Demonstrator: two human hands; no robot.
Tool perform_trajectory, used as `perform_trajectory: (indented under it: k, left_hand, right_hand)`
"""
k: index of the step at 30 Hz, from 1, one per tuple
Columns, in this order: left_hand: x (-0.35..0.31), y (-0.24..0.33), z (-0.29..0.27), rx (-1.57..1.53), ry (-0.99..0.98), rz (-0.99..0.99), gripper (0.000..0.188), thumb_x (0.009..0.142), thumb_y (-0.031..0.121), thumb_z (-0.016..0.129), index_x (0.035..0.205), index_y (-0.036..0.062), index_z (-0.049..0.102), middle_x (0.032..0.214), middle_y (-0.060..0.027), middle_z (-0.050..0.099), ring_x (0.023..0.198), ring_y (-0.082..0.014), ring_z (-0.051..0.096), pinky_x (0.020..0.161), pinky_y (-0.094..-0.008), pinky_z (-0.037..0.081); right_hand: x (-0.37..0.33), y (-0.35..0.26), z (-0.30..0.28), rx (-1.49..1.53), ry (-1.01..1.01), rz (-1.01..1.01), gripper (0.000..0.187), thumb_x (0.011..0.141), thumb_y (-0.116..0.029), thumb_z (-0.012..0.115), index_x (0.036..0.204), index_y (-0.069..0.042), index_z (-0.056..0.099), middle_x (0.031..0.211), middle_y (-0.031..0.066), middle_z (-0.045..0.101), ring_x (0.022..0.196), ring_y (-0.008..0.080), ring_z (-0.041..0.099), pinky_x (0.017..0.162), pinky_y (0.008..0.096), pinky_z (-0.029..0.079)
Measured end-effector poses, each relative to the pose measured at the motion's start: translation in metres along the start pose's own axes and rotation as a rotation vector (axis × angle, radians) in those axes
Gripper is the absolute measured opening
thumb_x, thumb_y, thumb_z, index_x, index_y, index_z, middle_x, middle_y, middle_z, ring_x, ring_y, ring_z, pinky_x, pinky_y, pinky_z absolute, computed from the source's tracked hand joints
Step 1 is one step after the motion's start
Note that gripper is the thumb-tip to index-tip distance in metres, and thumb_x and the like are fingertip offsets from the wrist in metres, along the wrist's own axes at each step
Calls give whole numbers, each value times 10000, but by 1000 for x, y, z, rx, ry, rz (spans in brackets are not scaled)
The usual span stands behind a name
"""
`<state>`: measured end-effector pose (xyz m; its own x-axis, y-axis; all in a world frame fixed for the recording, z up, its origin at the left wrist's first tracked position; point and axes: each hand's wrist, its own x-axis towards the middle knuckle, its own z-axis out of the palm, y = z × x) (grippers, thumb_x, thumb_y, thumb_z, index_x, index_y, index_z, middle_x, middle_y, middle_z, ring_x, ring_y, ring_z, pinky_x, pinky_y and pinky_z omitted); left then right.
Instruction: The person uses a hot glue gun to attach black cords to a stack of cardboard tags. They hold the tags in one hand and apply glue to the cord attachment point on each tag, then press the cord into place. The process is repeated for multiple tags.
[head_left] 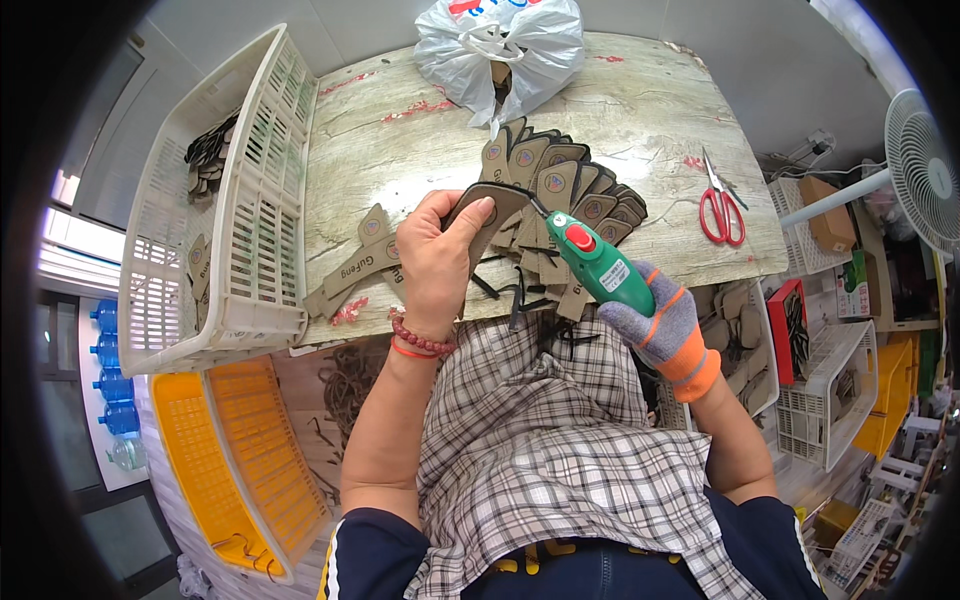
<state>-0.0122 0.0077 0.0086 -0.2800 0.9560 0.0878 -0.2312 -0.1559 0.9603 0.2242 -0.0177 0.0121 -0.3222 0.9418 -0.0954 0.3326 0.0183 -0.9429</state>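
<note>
My bare left hand (pixel 440 255), a beaded bracelet on its wrist, pinches a brown, dark-edged fabric piece (pixel 487 222) over the table. In my gloved right hand (pixel 660 325) is a green handheld power tool (pixel 604 262) with a red button. Its thin dark tip meets or comes very close to the piece's upper right edge. Behind and below the tool, several similar pieces with round emblems lie fanned in a pile (pixel 565 185). A couple more brown pieces (pixel 360 265) rest left of my left hand. Dark trimmed strips (pixel 520 298) lie near the table's front edge.
A white plastic basket (pixel 265 190) holding pieces stands on the table's left side. A tied white plastic bag (pixel 510 45) sits at the back. Red-handled scissors (pixel 716 210) lie to the right, with a fan (pixel 915 165) beyond. A yellow crate (pixel 250 450) stands below left.
</note>
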Motion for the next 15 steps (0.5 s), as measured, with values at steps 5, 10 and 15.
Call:
perform_trajectory:
  k: [5, 10, 15]
  left_hand:
    - [-1, -3, -1, -18, -30, -34, 88, 838, 36, 607, 890, -34, 619, 815, -51, 641, 687, -62, 573, 637, -189, 476]
    - [-1, -3, -3, 20, -80, -37, 82, 840, 40, 605, 881, -30, 619, 804, -45, 638, 682, -55, 566, 631, -185, 469]
    - [1, 6, -8, 130, -148, -55, 73, 834, 39, 610, 859, -29, 620, 780, -13, 610, 677, -44, 539, 621, -173, 441]
  right_hand:
    - [0, 0, 0, -5, -1, 1, 566, 738, -358, 736, 1138, -14, 532, 832, 69, 646, 698, 93, 600, 623, 241, 485]
    - [-1, 3, -2, 38, -16, 27, 537, 745, -315, 740, 1141, -20, 529, 827, 48, 630, 683, 78, 568, 623, 232, 474]
    - [-2, -1, -3, 104, -40, 33, 523, 738, -276, 752, 1138, -23, 528, 853, 29, 616, 701, 66, 545, 637, 225, 466]
